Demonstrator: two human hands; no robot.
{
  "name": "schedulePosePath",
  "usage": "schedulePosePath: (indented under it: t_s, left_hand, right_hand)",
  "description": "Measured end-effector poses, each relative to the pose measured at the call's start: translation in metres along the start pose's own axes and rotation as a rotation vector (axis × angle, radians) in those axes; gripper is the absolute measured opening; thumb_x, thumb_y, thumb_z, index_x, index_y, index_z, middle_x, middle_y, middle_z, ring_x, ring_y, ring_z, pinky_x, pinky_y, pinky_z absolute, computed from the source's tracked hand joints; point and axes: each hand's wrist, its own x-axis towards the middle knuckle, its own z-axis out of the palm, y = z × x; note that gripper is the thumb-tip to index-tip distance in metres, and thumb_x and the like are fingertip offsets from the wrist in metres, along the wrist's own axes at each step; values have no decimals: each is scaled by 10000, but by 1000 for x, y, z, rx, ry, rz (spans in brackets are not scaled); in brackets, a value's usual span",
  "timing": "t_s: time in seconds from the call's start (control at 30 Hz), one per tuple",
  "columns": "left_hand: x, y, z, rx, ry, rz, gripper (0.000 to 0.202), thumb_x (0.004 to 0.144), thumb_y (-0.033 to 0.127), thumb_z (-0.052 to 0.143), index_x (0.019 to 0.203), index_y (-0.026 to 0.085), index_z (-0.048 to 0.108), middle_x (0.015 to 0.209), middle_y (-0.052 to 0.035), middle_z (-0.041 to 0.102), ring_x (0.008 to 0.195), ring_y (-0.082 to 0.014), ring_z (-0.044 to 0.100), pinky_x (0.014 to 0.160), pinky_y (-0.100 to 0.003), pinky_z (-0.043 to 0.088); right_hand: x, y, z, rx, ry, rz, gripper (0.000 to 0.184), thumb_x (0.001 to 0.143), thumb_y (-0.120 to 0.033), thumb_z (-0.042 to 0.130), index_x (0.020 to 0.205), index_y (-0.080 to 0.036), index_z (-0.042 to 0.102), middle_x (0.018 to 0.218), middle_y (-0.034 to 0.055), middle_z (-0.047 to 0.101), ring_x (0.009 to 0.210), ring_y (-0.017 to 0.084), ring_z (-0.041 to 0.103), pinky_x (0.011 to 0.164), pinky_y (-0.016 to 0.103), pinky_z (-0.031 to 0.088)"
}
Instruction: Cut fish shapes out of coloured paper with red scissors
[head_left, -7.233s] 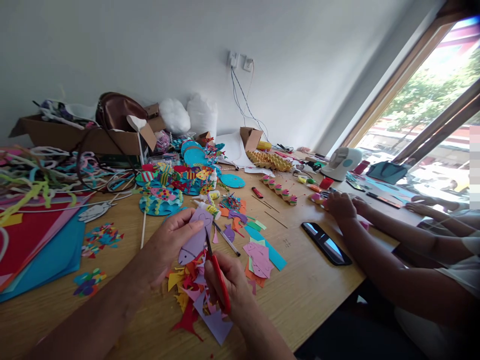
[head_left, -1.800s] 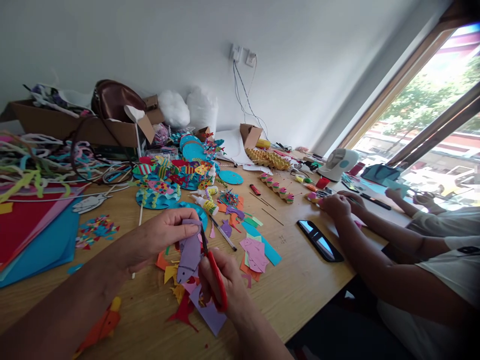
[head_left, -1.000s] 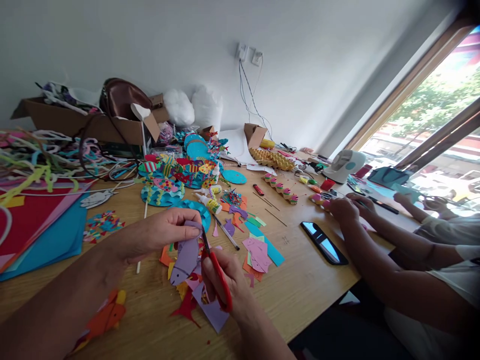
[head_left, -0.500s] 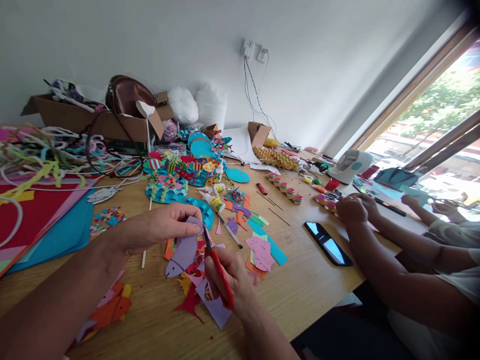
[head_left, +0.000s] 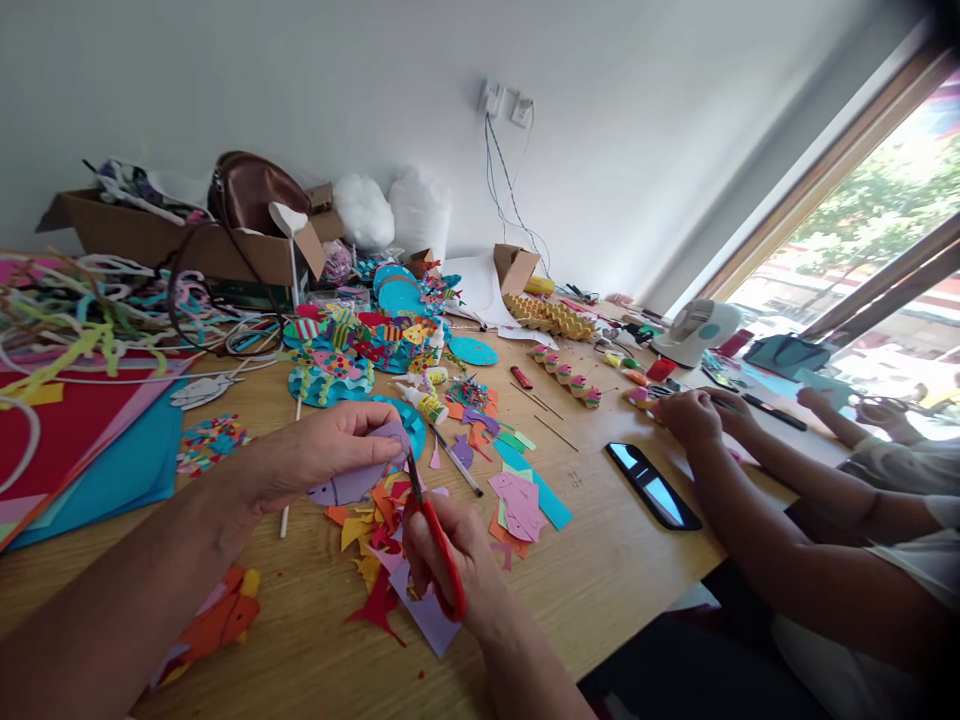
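Note:
My left hand (head_left: pixel 322 455) pinches a purple paper fish (head_left: pixel 346 485), which lies nearly level with its head to the left. My right hand (head_left: pixel 450 560) grips red-handled scissors (head_left: pixel 435 535); their blades point up and meet the fish's tail end by my left fingertips. Under both hands lies a heap of red, yellow and purple paper scraps (head_left: pixel 390 560) on the wooden table (head_left: pixel 600 580).
A pink paper fish (head_left: pixel 517 505) and a black phone (head_left: pixel 652 485) lie to the right. Another person's hands (head_left: pixel 694 415) work at the table's right edge. Coloured sheets (head_left: pixel 82 450), blue paper-plate crafts (head_left: pixel 352 360), glue bottles and cardboard boxes (head_left: pixel 187 245) fill the back and left.
My left hand has turned the purple fish from hanging head-down to nearly level, head to the left. The scissors stay at its tail edge.

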Motion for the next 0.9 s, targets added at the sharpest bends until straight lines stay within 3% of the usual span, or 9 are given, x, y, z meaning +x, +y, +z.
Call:
schedulePosePath:
  t_s: [0.2,0.53,0.9]
  left_hand:
    - [1,2,11,-58,73,15,262,660,402,675,676,188,527,551,74,449,446,-60,352,397,-178,252]
    - [2,0,16,-48,61,29,234,706,412,627,682,202,527,490,87,424,407,-62,316,375,-180,223]
    - [2,-1,17,-26,86,34,257,691,431,628,708,191,537,558,78,436,469,-68,366,412,-167,299]
  right_hand:
    - [1,2,0,25,29,-1,527,762,-701,502,614,-199,440,426,-62,445,347,69,407,354,176,318]
    - [0,-2,0,29,44,-8,519,767,-687,503,607,-199,428,413,-66,438,332,61,391,339,166,299]
    - [1,-5,0,16,58,-12,527,769,-688,517,588,-206,406,394,-75,411,304,53,358,314,161,274]
